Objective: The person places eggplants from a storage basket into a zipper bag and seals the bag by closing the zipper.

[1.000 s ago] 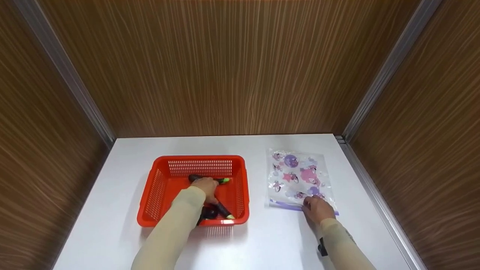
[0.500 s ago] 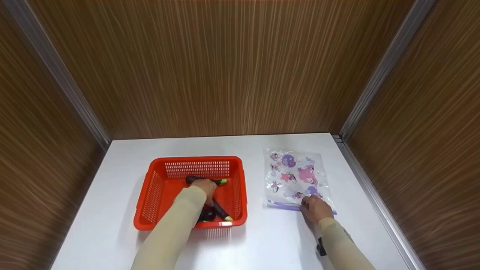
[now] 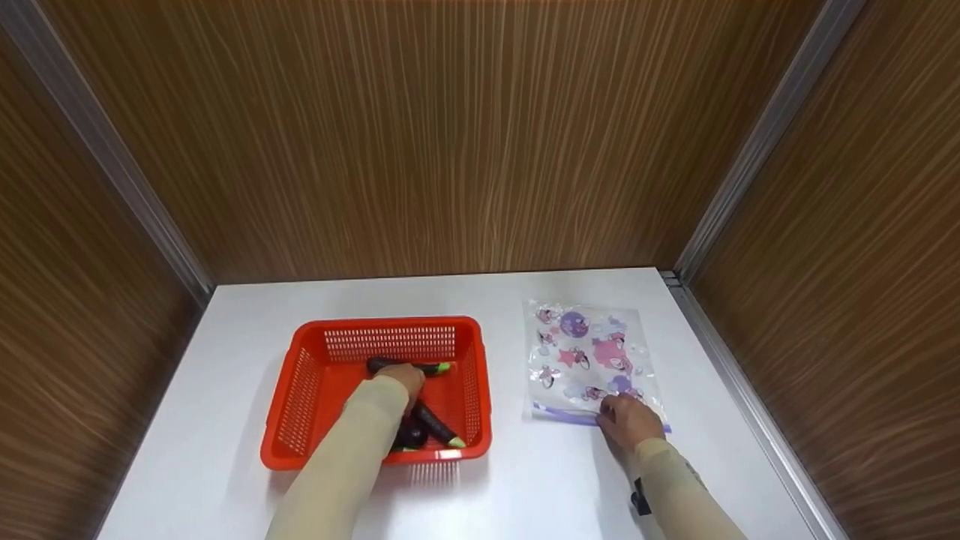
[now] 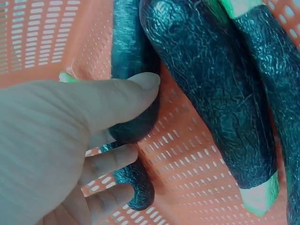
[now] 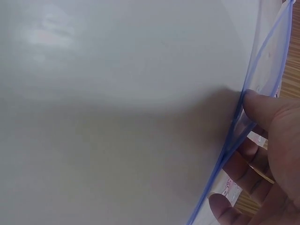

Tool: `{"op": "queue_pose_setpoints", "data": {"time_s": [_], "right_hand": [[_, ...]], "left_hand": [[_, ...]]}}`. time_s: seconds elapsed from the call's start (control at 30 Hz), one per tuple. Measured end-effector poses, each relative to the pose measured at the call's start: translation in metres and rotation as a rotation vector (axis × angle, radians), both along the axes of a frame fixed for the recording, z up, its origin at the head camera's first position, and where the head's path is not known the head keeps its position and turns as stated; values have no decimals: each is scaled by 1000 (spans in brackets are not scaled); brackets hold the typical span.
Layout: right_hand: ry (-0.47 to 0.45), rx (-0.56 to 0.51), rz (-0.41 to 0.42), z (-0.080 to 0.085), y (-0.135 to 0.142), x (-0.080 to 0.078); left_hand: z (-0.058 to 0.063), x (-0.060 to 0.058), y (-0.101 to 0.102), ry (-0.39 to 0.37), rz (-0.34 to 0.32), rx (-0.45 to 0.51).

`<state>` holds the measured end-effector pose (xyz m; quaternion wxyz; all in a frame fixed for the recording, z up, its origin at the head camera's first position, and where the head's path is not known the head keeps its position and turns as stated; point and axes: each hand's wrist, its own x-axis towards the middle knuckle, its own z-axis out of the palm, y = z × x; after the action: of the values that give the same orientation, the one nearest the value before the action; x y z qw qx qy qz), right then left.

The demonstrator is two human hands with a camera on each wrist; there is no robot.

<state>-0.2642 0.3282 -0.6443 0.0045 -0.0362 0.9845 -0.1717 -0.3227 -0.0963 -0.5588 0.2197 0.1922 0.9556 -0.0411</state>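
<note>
My left hand (image 3: pixel 405 381) reaches into a red plastic basket (image 3: pixel 279 420) that holds several dark eggplants. In the left wrist view its thumb lies across the rounded end of one eggplant (image 4: pixel 133 51), with the fingers curled in from the other side. Beside this are a thicker wrinkled eggplant (image 4: pixel 211 93) and another along the right edge. A clear zip bag (image 3: pixel 585 356) with pink and purple prints lies flat on the right. My right hand (image 3: pixel 630 420) pinches its purple zip edge (image 5: pixel 229 136), thumb on one strip and fingers behind. The two strips stand apart around the thumb.
Basket and bag rest on a white table (image 3: pixel 510 480), the basket left of the bag. A wood-grain panel (image 3: pixel 465 135) rises behind, with further panels at both sides. Another eggplant (image 3: pixel 431 368) with a green tip lies toward the basket's back.
The view has shifted slightly, so the scene sits a little lower and further left. My left hand has drawn slightly off the front-right eggplant, showing more of it. The right hand keeps its hold.
</note>
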Motion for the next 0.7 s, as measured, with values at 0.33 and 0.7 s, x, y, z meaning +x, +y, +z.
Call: {"op": "queue_pose_setpoints", "data": {"time_s": [0.33,0.7], "right_hand": [[11,-3,-3,-2,0,1],[-18,-6,-13,1,-1,2]], "left_hand": [[-9,-7,-11,-12,18,26],[11,1,-18,-15,26,87]]}}
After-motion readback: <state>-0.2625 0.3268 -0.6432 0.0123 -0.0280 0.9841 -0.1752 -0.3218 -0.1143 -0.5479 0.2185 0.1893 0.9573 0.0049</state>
